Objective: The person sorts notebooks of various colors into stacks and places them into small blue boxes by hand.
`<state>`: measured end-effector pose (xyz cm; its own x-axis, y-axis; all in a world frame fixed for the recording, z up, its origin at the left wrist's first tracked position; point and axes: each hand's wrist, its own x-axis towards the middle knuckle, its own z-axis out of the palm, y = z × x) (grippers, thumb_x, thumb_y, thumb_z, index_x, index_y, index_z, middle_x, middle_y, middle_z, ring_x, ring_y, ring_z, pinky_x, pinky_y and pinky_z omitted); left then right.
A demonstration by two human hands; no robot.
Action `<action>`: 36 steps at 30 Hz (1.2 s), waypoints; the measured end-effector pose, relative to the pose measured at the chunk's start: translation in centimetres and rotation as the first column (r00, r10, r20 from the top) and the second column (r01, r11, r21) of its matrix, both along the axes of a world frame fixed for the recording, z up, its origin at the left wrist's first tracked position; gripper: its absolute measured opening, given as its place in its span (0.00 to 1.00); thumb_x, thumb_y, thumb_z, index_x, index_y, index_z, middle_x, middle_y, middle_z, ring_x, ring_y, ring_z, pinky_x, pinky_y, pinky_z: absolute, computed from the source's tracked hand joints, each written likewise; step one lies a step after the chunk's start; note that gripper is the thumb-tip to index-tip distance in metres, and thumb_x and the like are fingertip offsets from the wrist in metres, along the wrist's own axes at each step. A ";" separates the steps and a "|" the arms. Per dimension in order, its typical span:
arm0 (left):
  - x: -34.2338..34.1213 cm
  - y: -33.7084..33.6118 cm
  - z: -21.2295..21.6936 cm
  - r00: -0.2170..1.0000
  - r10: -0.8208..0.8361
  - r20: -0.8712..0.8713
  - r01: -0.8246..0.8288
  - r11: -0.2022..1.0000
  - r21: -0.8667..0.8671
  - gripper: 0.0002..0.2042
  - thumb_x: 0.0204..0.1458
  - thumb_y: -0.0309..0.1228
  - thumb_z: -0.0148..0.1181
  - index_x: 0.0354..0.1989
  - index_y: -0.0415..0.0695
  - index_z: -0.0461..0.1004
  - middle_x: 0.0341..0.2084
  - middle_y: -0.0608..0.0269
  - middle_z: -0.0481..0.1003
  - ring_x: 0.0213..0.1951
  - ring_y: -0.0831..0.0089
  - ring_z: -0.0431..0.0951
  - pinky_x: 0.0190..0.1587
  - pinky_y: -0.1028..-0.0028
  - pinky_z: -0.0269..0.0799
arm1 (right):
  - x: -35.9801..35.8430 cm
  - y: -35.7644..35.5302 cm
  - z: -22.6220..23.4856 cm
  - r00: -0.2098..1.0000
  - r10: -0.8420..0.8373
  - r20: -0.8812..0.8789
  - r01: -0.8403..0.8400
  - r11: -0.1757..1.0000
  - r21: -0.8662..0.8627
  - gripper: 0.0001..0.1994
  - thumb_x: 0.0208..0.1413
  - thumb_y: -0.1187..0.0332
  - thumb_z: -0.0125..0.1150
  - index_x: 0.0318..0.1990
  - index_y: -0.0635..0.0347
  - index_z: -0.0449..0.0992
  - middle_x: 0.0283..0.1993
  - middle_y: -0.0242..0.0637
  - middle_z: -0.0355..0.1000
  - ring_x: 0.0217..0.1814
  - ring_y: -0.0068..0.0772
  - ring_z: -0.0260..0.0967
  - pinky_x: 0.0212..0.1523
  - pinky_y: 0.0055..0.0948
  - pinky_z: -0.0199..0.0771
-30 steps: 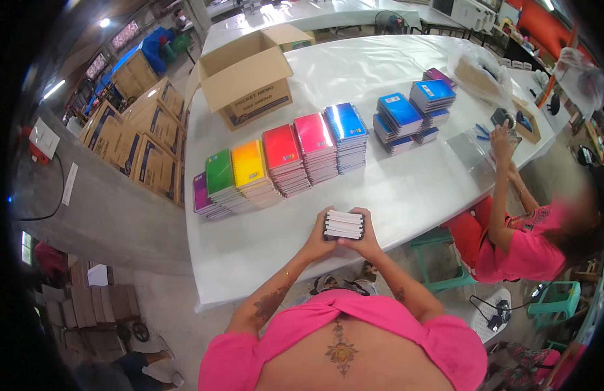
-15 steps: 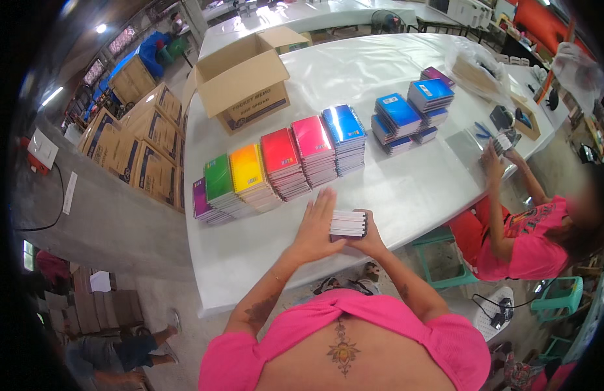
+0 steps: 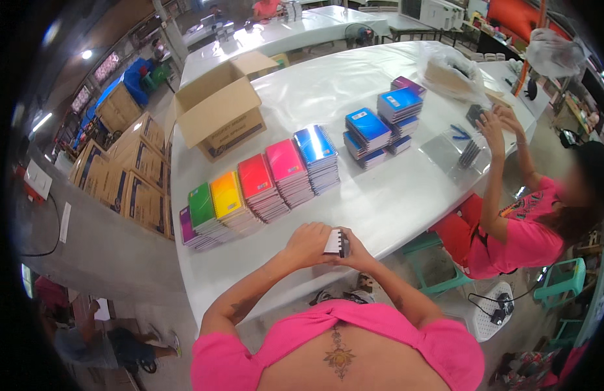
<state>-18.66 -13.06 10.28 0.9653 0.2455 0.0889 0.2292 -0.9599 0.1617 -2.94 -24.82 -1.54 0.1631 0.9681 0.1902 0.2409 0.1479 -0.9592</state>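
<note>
Close to the table's near edge, a small bundle of spiral notebooks [image 3: 333, 242] is held between my two hands, with white page edges and black coils showing. My left hand [image 3: 308, 244] wraps over its left side with bent fingers. From the right, my right hand [image 3: 356, 250] grips the coil side. How many notebooks are in the bundle is hidden by my fingers. Just beyond, a slanting row of stacked notebooks runs from a purple stack [image 3: 186, 225] through green, yellow, a red stack [image 3: 257, 177] and pink to a blue stack [image 3: 315, 146].
An open cardboard carton [image 3: 231, 138] stands behind the row. More blue notebooks [image 3: 367, 129] are piled farther right. At the right, a co-worker [image 3: 520, 218] sits by clear plastic, a blue-handled tool [image 3: 459, 132] and a notebook stack [image 3: 471, 148]. Closed cartons [image 3: 145, 202] fill the left side.
My left hand's fingers have gone from stretched out to bent around the bundle, which has turned and shows less page edge. The co-worker's hands have lifted off their notebook stack. The view has shifted.
</note>
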 end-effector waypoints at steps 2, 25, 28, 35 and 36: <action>0.4 -0.1 0.6 1.000 -0.014 0.028 0.013 1.000 0.021 0.34 0.40 0.60 0.68 0.41 0.40 0.70 0.33 0.55 0.73 0.38 0.56 0.75 0.42 0.62 0.70 | 0.8 -0.9 0.9 0.999 -0.025 -0.039 0.024 1.000 -0.011 0.53 0.33 0.59 0.83 0.67 0.64 0.56 0.63 0.49 0.61 0.67 0.44 0.59 0.68 0.37 0.56; 3.0 -0.9 1.1 0.997 -0.073 -0.038 0.075 0.997 0.037 0.35 0.39 0.51 0.72 0.49 0.39 0.68 0.40 0.53 0.73 0.44 0.57 0.75 0.47 0.59 0.69 | 2.6 -0.7 0.6 0.992 -0.070 0.103 0.063 0.996 0.067 0.40 0.38 0.62 0.81 0.59 0.60 0.63 0.54 0.47 0.67 0.55 0.39 0.68 0.56 0.36 0.70; 4.0 -0.2 4.7 0.969 -0.163 0.184 0.144 0.983 0.111 0.31 0.40 0.49 0.71 0.46 0.39 0.70 0.38 0.54 0.74 0.40 0.56 0.76 0.43 0.60 0.70 | 6.1 -1.1 2.5 0.994 -0.104 -0.025 0.106 0.992 0.066 0.41 0.43 0.66 0.77 0.65 0.58 0.59 0.58 0.46 0.64 0.59 0.44 0.66 0.57 0.41 0.70; 9.9 2.5 8.4 0.765 -0.539 0.353 0.382 0.821 0.424 0.26 0.36 0.36 0.70 0.46 0.41 0.72 0.43 0.55 0.75 0.46 0.58 0.77 0.48 0.62 0.71 | 15.5 -0.3 10.5 0.126 0.149 -0.981 -0.489 0.870 0.069 0.31 0.62 0.51 0.56 0.68 0.56 0.58 0.56 0.47 0.71 0.54 0.45 0.74 0.54 0.48 0.78; 11.3 2.9 8.1 0.708 -0.629 0.321 0.428 0.744 0.513 0.26 0.36 0.36 0.70 0.46 0.42 0.72 0.46 0.55 0.75 0.50 0.58 0.76 0.51 0.60 0.71 | 16.8 0.4 11.1 0.142 0.149 -0.979 -0.477 0.877 0.064 0.31 0.62 0.51 0.56 0.68 0.56 0.58 0.56 0.47 0.71 0.54 0.45 0.74 0.54 0.48 0.78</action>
<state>-7.38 -10.16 18.39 0.7389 -0.4445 0.5064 -0.3396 -0.8948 -0.2899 13.88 -24.46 9.60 -0.2732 0.9601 -0.0603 -0.8682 -0.2731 -0.4142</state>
